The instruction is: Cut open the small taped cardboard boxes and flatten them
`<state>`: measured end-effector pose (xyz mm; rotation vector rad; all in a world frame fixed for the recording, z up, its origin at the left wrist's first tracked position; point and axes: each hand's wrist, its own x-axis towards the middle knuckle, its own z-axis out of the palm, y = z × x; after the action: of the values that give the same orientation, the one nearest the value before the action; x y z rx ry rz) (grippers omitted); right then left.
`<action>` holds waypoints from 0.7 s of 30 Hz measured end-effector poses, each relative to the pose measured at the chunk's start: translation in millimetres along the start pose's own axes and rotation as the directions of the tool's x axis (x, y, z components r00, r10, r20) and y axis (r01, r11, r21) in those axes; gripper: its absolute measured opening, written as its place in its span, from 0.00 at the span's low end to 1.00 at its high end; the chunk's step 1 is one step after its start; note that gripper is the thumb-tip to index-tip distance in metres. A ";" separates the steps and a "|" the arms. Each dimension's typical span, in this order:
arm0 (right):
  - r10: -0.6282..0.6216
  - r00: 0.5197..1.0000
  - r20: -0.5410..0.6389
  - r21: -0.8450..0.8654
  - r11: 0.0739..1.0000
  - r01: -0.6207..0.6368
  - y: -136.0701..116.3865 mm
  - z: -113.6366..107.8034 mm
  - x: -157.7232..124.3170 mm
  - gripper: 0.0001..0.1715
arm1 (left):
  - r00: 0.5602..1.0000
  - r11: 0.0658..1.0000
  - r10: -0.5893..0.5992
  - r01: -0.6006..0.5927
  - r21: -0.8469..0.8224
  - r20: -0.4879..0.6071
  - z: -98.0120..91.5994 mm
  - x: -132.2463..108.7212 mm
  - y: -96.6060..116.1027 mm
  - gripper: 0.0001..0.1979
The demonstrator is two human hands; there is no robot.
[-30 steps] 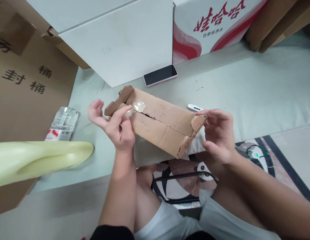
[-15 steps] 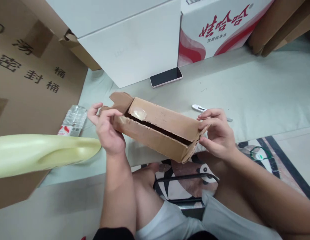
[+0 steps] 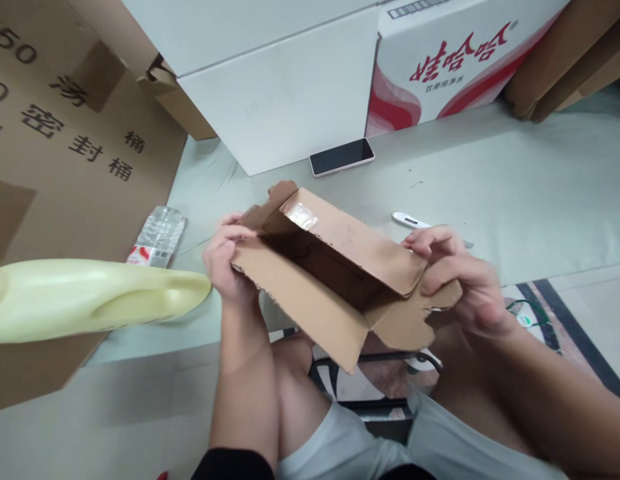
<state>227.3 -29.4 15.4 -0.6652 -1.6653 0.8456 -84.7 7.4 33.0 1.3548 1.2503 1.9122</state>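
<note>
A long brown cardboard box [image 3: 305, 300] is held up between my two hands, tilted, with its top flaps spread and a dark hollow inside. My left hand [image 3: 230, 260] grips its left end, the fingers behind the end flap. At the right end, my right hand [image 3: 465, 277] is closed on the box's edge and end flap, with the thumb side partly blurred. Clear tape sticks to the far flap near its left corner. Just beyond my right hand, a white-handled utility knife [image 3: 410, 220] lies on the pale green cloth [image 3: 490, 180], its far end partly hidden.
A black-screened phone [image 3: 343, 157] lies against a white box [image 3: 280, 100]. Beside that stands a red-and-white carton [image 3: 440, 73]. On the left are a large cardboard carton [image 3: 85, 193], a clear plastic bottle [image 3: 163, 230] and a pale yellow smooth object [image 3: 115, 293].
The cardboard box's top has opened: the near long flap has swung toward me and the right end flap has folded outward. Both hands still hold the ends, and the view has shifted slightly.
</note>
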 end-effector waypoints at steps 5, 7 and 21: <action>-0.055 0.970 0.236 -0.104 0.991 0.082 -35.7 -8.8 6.4 0.32 | 0.951 0.941 -0.266 0.291 -0.172 0.158 10.1 -3.9 1.1 0.24; -0.103 0.945 0.310 -0.227 0.957 0.179 -46.0 -10.5 7.9 0.29 | 0.943 0.928 -0.277 0.312 -0.202 0.182 14.9 -5.4 1.6 0.25; -0.413 0.906 0.091 -0.556 0.734 0.390 -20.3 -14.7 -2.0 0.21 | 0.938 0.938 -0.260 0.302 -0.170 0.228 26.0 -11.0 -5.1 0.28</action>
<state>241.9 -40.0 32.8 -0.6662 -1.9418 0.0049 -57.3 11.5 25.7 1.1608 1.0539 1.6098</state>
